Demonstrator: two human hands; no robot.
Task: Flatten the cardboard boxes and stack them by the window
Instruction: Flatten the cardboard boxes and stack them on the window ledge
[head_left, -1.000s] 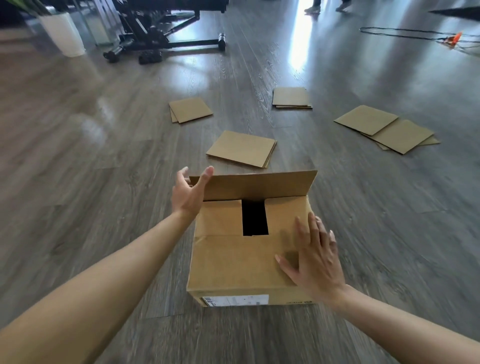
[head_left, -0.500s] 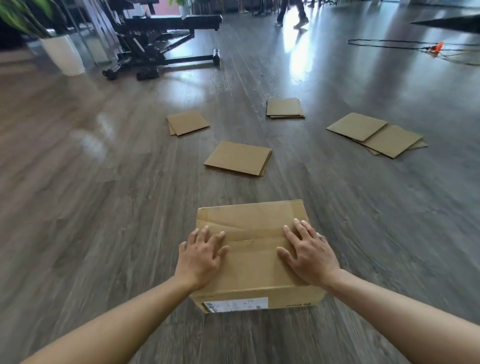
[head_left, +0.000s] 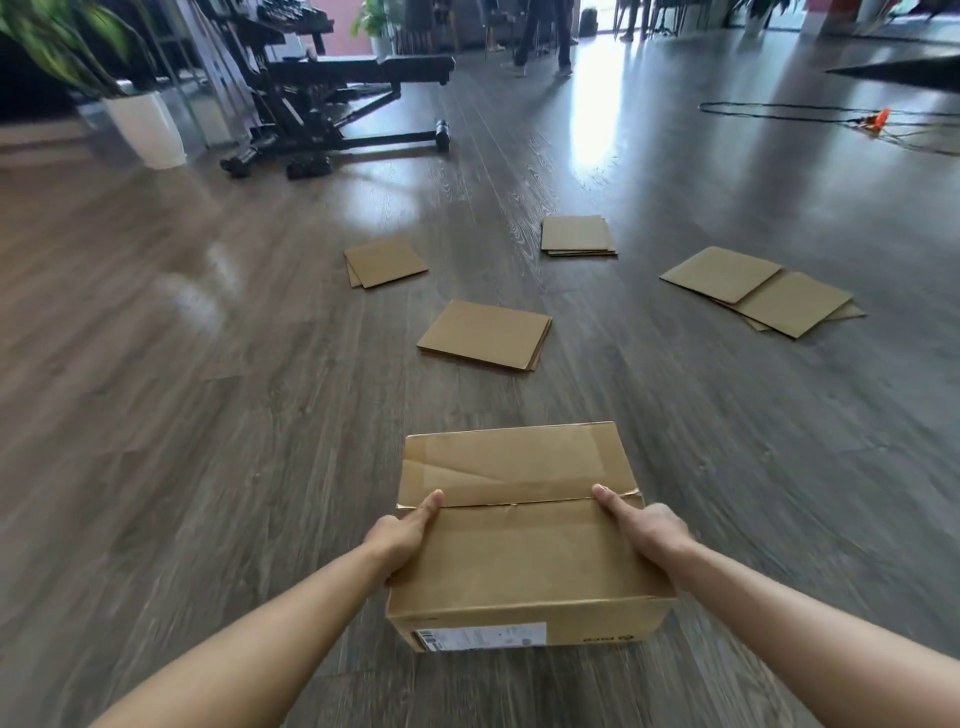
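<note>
My left hand (head_left: 402, 535) and right hand (head_left: 641, 530) gripped the closed cardboard box (head_left: 519, 540) at its sides, thumbs on top; flattened stacks (head_left: 485, 335) lay beyond on the floor (head_left: 208, 415).

1. Grey-brown wood-plank floor (head_left: 208, 415) with a bright sheen of daylight (head_left: 592, 104);
2. black wheeled frame (head_left: 332, 104) beside a white plant pot (head_left: 148, 130);
3. cable (head_left: 779, 109) far right.

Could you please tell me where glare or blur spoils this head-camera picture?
Head view: window glare whitens the floor far ahead; motion blur smears the lower edges and forearms; wide-angle bending curves the planks; the box and flattened cardboard stay fairly sharp.
</note>
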